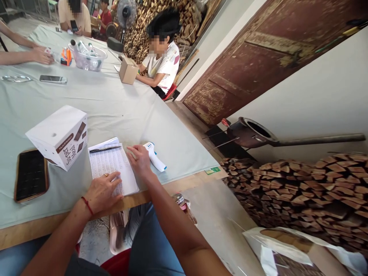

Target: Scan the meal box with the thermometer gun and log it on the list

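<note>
A notepad [107, 165] filled with handwriting lies near the table's front edge, with a black pen [105, 149] resting across its top. My left hand [105, 191] is laid on the lower left of the page, fingers stretched out, holding nothing. At the pad's right edge, my right hand [139, 161] rests with its fingers apart and nothing in them. Just beyond it is a white and blue infrared thermometer [155, 156] on its side. To the left of the pad stands a white box [60, 134] with brown printing, and beside that lies a dark phone [31, 175] in a brown case.
Farther back on the cloth-covered table [115, 111] are another phone [53, 79], a plastic basket of bottles [88, 57] and a cardboard box [128, 71]. Other people sit around it. Stacked firewood [301, 188] and a long-handled pot [250, 132] are at the right.
</note>
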A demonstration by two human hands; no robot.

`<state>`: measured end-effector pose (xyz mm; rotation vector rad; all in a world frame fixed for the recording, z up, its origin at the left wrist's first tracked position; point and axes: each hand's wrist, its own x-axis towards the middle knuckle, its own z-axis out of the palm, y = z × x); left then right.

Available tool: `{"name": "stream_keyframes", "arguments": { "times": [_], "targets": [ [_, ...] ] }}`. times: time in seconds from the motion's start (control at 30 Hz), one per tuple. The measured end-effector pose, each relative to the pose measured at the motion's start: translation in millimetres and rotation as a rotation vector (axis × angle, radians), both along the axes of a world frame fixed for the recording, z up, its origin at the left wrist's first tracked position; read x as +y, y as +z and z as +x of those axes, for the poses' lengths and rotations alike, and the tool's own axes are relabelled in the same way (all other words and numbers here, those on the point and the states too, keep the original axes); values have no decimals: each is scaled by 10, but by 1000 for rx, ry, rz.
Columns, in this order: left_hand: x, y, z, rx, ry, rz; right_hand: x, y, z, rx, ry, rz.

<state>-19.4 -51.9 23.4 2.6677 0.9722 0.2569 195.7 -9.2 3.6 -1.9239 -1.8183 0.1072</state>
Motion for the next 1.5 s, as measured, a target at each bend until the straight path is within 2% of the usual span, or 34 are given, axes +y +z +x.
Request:
{"name": "stream_keyframes", "arguments": {
  "times": [0.2, 0.3, 0.37, 0.43, 0.53, 0.63, 0.7, 0.8, 1.07, 1.5],
  "targets": [
    [-18, 23, -3, 42, -11, 1, 380, 45, -326, -141, 89, -135],
    [-29, 18, 1, 44, -9, 12, 388, 52, -325, -194, 149, -129],
    [-36, 10, 10, 44, -8, 17, 314, 55, -287, -129, 175, -71],
    [-43, 7, 20, 49, -9, 18, 190, 54, -246, 50, 157, 46],
    [-52, 19, 34, 70, -20, 10, -47, 30, -235, 467, 68, 211],
    [-61, 38, 41, 87, -33, 17, -269, -22, -289, 851, 48, 203],
    [-72, 45, 43, 87, -42, 29, -376, -57, -320, 967, 94, 137],
    [-95, 42, 51, 71, -46, 48, -466, -97, -306, 946, 108, 93],
    [-153, -9, 98, 8, -60, 27, -564, -204, -199, 780, -47, 123],
    [-165, 1, 118, 17, -55, 13, -620, -226, -189, 693, -3, 115]
  ]
}}
